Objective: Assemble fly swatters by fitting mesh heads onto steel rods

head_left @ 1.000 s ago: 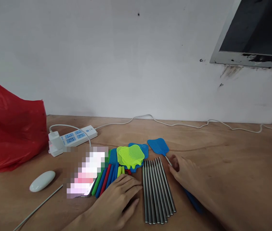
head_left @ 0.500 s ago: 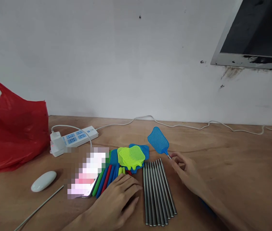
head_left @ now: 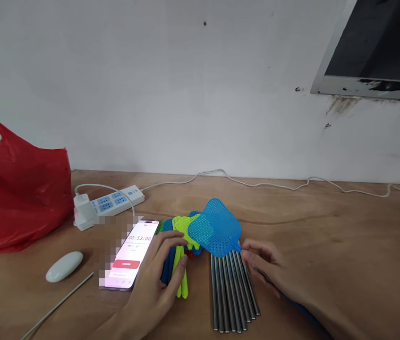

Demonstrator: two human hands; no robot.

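My right hand [head_left: 265, 264] pinches a blue fly swatter [head_left: 217, 229] at its narrow neck. Its mesh head lies across the view, over the top of several metal rods [head_left: 230, 293] and partly in front of yellow-green swatter heads [head_left: 182, 226]. To the left, my left hand [head_left: 159, 271] is open, thumb and fingers apart, above the pile of coloured handles. Two yellow-green handles [head_left: 182, 278] show by its thumb, with blue handles [head_left: 167, 271] partly hidden under the fingers. I cannot tell whether the fingertips touch the pile.
A lit phone [head_left: 131, 255] showing a timer lies left of the handles. Behind it are a white power strip [head_left: 114, 203] and its cable [head_left: 221, 171] along the wall. A white mouse-shaped object [head_left: 64, 267] and a red plastic bag [head_left: 19, 193] sit farther left.
My right hand has brought the blue swatter left and down, tilting its head towards my left hand. My left hand has lifted and moved left, uncovering the yellow-green handles.
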